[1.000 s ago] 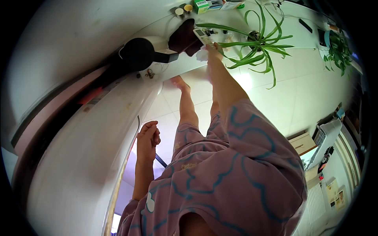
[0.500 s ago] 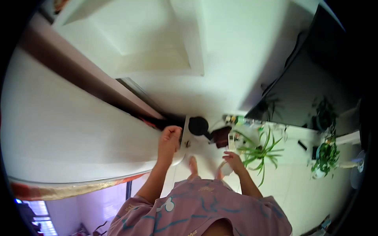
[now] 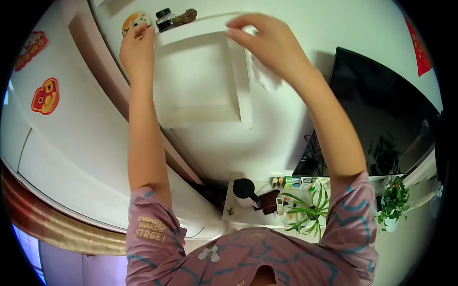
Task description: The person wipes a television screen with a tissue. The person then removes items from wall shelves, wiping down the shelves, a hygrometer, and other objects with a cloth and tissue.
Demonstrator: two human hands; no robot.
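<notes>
My left hand point(image 3: 138, 55) is raised at the upper left corner of a white box shelf point(image 3: 244, 95) on the wall. Its fingers are curled together beside a round decorated plate point(image 3: 135, 21); whether something small is pinched in them is hidden. At the shelf's upper right corner is my right hand point(image 3: 272, 45), bent over with thumb and fingers curled. A crumpled white cloth point(image 3: 266, 76) hangs from its palm side. On top of the shelf, between the hands, stand a small black jar point(image 3: 164, 19) and a brown carved-looking piece point(image 3: 185, 17).
A tall white refrigerator point(image 3: 81, 138) with red stickers fills the left side. Below the shelf, a low white cabinet carries a black-lidded kettle point(image 3: 244, 190) and a spider plant point(image 3: 310, 209). A large dark television point(image 3: 381, 114) stands at the right, near a potted leafy plant point(image 3: 395, 202).
Both hands have risen from waist height to the top of the wall shelf. The view has tilted up, bringing the shelf's top and the things on it into sight.
</notes>
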